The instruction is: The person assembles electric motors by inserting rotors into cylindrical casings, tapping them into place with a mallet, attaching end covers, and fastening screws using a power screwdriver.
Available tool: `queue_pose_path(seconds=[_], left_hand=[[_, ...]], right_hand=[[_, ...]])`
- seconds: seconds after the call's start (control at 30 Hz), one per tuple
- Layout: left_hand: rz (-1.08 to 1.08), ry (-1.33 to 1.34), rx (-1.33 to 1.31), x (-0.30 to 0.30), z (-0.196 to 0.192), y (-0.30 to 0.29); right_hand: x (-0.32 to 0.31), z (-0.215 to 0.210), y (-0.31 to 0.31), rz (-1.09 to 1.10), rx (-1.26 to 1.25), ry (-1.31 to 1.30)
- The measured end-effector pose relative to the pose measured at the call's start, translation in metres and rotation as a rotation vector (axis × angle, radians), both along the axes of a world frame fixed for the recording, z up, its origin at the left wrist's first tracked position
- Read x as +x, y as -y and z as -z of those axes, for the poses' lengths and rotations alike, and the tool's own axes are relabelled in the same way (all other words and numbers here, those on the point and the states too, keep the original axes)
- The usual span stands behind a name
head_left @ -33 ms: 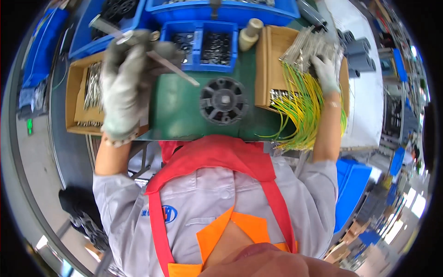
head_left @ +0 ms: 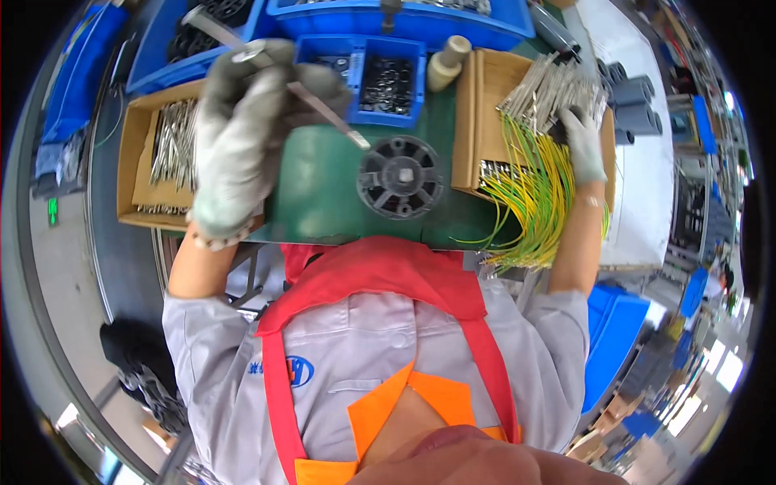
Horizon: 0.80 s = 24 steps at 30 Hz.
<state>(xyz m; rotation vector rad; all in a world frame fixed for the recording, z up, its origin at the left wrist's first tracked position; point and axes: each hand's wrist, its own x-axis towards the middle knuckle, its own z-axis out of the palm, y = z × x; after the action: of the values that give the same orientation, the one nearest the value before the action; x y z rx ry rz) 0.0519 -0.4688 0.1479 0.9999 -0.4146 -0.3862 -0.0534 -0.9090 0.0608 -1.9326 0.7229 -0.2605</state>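
My gloved left hand (head_left: pixel 242 129) is closed around a long, thin metal tool (head_left: pixel 331 117), raised over the bench. Its thicker round end sticks out to the upper left, and its flat tip points at a dark round spoked part (head_left: pixel 400 176) lying on the green mat. The tip seems close to that part's upper left rim; contact cannot be told. My gloved right hand (head_left: pixel 584 149) is in the cardboard box on the right, fingers curled down at silver metal rods (head_left: pixel 550 93) with yellow-green wires (head_left: pixel 541 194). Its fingertips are hidden among them.
A cardboard box (head_left: pixel 133 174) of metal rods stands on the left. Blue bins (head_left: pixel 420 81) of small black parts sit behind the mat (head_left: pixel 315 194), beside a cream cylindrical object (head_left: pixel 447 63). Grey cylinders (head_left: pixel 634 101) lie at the far right.
My left hand has shifted slightly right with the metal tool, bringing its tip nearer the dark round part. My right hand has drawn back a little toward me. The view has shifted slightly.
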Motion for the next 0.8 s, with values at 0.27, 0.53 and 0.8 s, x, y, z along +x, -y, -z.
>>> queue_pose_path(seconds=[0.27,0.53,0.8], left_hand=[[0.186,0.051,-0.051,0.007,0.010,0.025],[0.417,0.584,0.445,0.006,-0.020,0.036],[0.219,0.872,0.535,-0.023,0.052,0.022]], right_hand=[[-0.082,-0.091,-0.087,-0.092,0.085,0.310],[-0.051,-0.169,-0.148,-0.970,-0.626,0.148],[-0.039,-0.206,-0.179,-1.115,-0.941,-0.061]])
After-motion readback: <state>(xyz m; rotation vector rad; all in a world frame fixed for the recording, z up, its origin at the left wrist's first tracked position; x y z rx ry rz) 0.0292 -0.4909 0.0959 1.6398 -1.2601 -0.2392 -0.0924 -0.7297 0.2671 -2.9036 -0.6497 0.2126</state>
